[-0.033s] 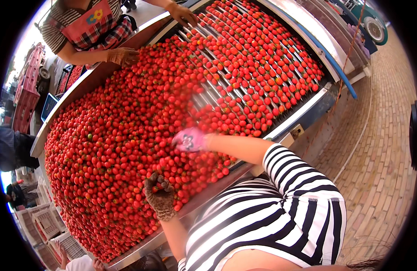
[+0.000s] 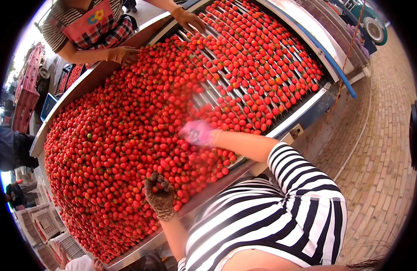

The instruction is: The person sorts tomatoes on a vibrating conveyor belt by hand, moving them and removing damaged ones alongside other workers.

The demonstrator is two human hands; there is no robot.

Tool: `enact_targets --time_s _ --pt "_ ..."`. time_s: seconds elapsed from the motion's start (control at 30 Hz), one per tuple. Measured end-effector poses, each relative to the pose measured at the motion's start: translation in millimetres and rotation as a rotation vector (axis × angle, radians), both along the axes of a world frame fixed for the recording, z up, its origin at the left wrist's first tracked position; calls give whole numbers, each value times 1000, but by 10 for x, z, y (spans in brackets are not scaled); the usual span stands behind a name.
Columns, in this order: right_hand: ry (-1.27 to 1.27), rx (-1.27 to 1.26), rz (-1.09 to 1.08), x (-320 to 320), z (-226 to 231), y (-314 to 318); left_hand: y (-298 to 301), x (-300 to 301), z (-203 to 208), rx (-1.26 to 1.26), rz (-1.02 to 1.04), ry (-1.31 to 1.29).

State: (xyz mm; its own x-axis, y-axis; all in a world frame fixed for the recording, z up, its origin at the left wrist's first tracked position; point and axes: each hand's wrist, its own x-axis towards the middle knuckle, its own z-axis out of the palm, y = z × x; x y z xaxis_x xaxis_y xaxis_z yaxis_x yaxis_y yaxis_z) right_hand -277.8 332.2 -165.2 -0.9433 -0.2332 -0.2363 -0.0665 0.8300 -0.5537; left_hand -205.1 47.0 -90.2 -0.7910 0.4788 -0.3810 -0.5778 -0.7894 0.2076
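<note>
A deep heap of red cherry tomatoes point(image 2: 104, 167) fills a wide metal-sided trough. My left hand point(image 2: 160, 194), in a brown spotted glove, rests at the heap's near edge with its fingers curled in; whatever they may hold is hidden. Over the tomatoes, where the heap meets the metal rollers point(image 2: 211, 91), is my right hand point(image 2: 199, 133) in a pink glove. Motion smears its fingers, so their grip does not show. Tomatoes just around it are blurred too. Beyond the heap, tomatoes lie in rows between the rollers.
Across the trough, a person in a checked apron point(image 2: 98, 27) has one gloved hand point(image 2: 123, 55) at the heap's edge and another point(image 2: 188, 19) over the rollers. A blue pipe point(image 2: 337, 67) runs along the right side. Pale crates point(image 2: 46, 224) stand at lower left, near another person.
My right hand has shifted a little right and away from me. My left hand stays put. The co-worker's hand over the rollers has moved slightly right.
</note>
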Motion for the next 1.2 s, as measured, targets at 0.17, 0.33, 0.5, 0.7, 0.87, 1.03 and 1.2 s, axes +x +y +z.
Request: enact_targets --time_s 0.17,0.33,0.5,0.7,0.87,1.03,1.2 --pt "45 313 -425 277 254 859 94 -35 -137 -22 -45 -72" --pt "-127 328 -413 180 83 851 494 -172 -114 -52 -155 -47" --pt "-39 225 -354 148 -265 1139 887 -321 -294 23 -317 8" --pt "-12 -519 -136 534 794 230 1193 -215 -290 104 -302 -93" --pt "-115 459 -344 1005 862 1358 875 -52 -184 136 -277 -79" --pt "-402 486 -285 1421 779 976 583 28 -175 68 -213 -119" --pt "-466 205 -227 1149 331 251 459 13 -180 29 -182 -75"
